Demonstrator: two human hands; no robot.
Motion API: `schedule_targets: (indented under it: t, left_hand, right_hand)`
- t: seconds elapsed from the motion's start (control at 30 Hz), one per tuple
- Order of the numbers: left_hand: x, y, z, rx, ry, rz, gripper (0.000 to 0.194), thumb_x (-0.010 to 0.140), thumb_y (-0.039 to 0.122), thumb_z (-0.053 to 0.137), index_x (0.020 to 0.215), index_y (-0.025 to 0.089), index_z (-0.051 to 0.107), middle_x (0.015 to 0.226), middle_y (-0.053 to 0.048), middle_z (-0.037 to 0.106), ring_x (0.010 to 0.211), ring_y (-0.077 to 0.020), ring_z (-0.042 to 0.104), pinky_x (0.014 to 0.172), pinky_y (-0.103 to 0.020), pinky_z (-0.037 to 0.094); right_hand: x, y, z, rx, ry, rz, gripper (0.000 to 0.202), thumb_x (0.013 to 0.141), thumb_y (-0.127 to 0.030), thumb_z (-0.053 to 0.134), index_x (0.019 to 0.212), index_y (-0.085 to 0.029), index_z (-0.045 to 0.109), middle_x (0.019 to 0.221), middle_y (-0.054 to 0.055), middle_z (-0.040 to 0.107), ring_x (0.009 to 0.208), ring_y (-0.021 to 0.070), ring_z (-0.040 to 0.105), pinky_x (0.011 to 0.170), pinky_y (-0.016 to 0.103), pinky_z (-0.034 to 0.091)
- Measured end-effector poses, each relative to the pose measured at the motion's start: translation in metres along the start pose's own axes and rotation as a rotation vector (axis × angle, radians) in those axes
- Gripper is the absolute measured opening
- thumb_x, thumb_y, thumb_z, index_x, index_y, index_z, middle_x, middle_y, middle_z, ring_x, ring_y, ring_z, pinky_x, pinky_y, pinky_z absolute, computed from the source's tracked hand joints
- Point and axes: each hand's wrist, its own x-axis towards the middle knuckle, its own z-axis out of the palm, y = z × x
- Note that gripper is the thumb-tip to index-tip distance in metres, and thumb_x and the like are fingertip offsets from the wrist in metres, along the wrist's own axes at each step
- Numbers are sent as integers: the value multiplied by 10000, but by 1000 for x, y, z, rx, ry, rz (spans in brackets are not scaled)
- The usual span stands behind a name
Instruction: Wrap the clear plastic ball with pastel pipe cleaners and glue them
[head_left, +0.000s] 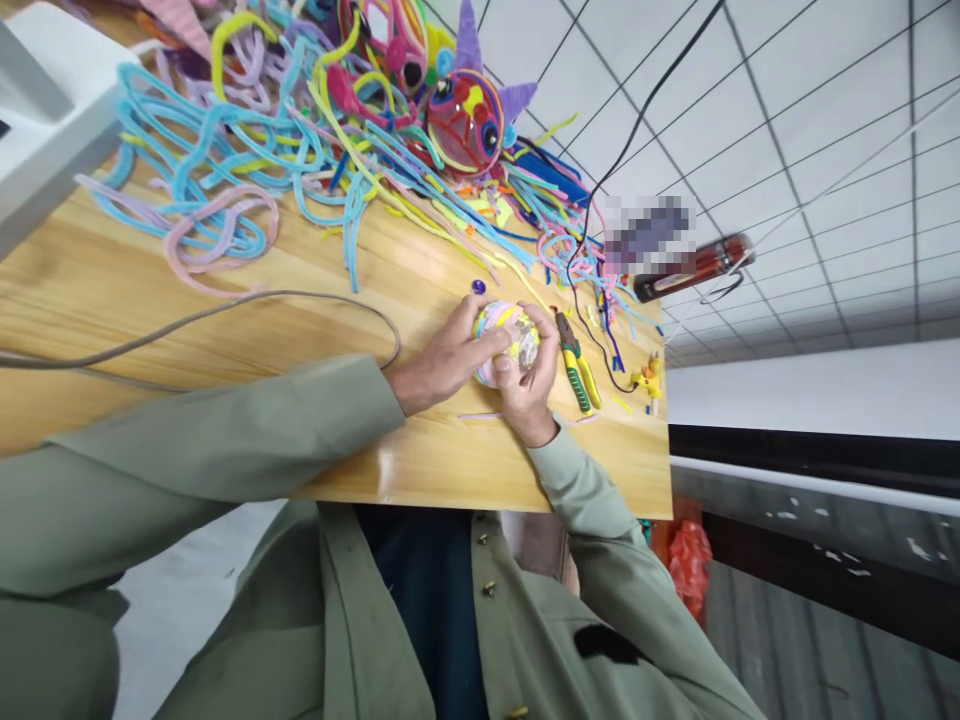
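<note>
Between my two hands is a round ball (492,318) wrapped in pastel fuzzy strands of pink, yellow and blue, with a greyish patch on its right side. My left hand (448,352) grips it from the left, the thumb lying across its front. Curled around the right and lower side is my right hand (534,385), its thumb pressed against the ball. The fingers cover part of the surface. Just beyond the ball lies a small dark blue round piece (478,287). Pliers (577,365) with green and yellow handles rest to the right of my right hand.
Tangled pipe cleaners (225,150) cover the table's far side, with a red fish-like ornament (465,115) among them. A yellow glue gun (649,378) stands near the right edge. A grey cable (300,294) loops at left, beside a white device (60,120).
</note>
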Motion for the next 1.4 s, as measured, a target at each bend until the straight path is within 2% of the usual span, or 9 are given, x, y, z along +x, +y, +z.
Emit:
schedule_targets:
  t: [0.13, 0.3, 0.47, 0.57, 0.83, 1.1, 1.17, 1.3, 1.4]
  left_hand:
    - [0, 3, 0, 63, 3, 3, 438, 946, 395, 688, 1325, 204, 576, 1366, -89, 643, 1340, -299, 603, 1220, -455, 480]
    - [-3, 8, 0, 70, 1, -13, 506, 954, 440, 675, 1377, 195, 544, 1427, -117, 627, 1404, -322, 587, 1255, -478, 458]
    - [-2, 4, 4, 41, 52, 2, 432, 974, 452, 673, 1306, 201, 554, 1357, -109, 641, 1334, -309, 614, 1192, -469, 496]
    - [0, 0, 4, 10, 47, 9, 431, 983, 466, 685, 1301, 200, 566, 1324, -95, 646, 1304, -295, 621, 1153, -449, 515]
    - [-1, 0, -1, 4, 10, 58, 438, 992, 496, 729, 1294, 214, 584, 1278, -60, 663, 1284, -277, 625, 1116, -409, 533]
    - [-5, 11, -6, 14, -65, 47, 497, 957, 455, 768, 1352, 235, 563, 1302, -56, 687, 1301, -284, 643, 1042, -374, 589]
    - [-5, 12, -6, 25, -47, 45, 492, 953, 465, 769, 1334, 227, 567, 1295, -57, 684, 1284, -280, 641, 1013, -366, 588]
    - [-4, 13, -4, 59, -18, 34, 443, 982, 501, 744, 1275, 213, 580, 1199, -47, 663, 1154, -254, 636, 930, -357, 572]
    - [-4, 12, -3, 61, -21, 33, 464, 990, 523, 736, 1286, 200, 581, 1190, -51, 651, 1136, -261, 630, 935, -375, 561]
  right_hand:
    - [0, -3, 0, 32, 8, 14, 671, 1049, -707, 620, 1544, -258, 565, 1472, 163, 654, 1390, 359, 673, 1195, 638, 589]
    - [-2, -1, 1, 80, -13, 55, 671, 1038, -694, 645, 1548, -268, 556, 1510, 156, 641, 1446, 363, 647, 1254, 654, 545]
    - [-5, 6, 4, 217, -12, 134, 723, 1058, -783, 508, 1563, -269, 558, 1572, 144, 642, 1487, 370, 638, 1275, 659, 524]
    - [-4, 6, 4, 217, -27, 149, 686, 1060, -728, 565, 1567, -267, 556, 1578, 145, 651, 1490, 371, 642, 1281, 669, 514]
    - [0, 2, -1, 133, -63, 91, 660, 1053, -672, 637, 1556, -258, 532, 1549, 154, 643, 1476, 348, 640, 1284, 626, 524]
    - [0, -3, -2, 74, -75, 19, 691, 1063, -714, 603, 1568, -255, 495, 1566, 177, 614, 1508, 356, 619, 1280, 646, 528]
    - [-1, 0, 1, 108, -73, 24, 700, 1072, -725, 563, 1587, -257, 484, 1580, 176, 603, 1517, 358, 613, 1281, 650, 525]
    - [-5, 7, 6, 187, -55, 46, 704, 1116, -717, 367, 1636, -249, 443, 1612, 187, 566, 1542, 372, 592, 1259, 673, 530]
    - [-6, 10, 7, 174, -71, 62, 689, 1109, -685, 428, 1651, -259, 433, 1624, 188, 552, 1548, 379, 584, 1263, 683, 523]
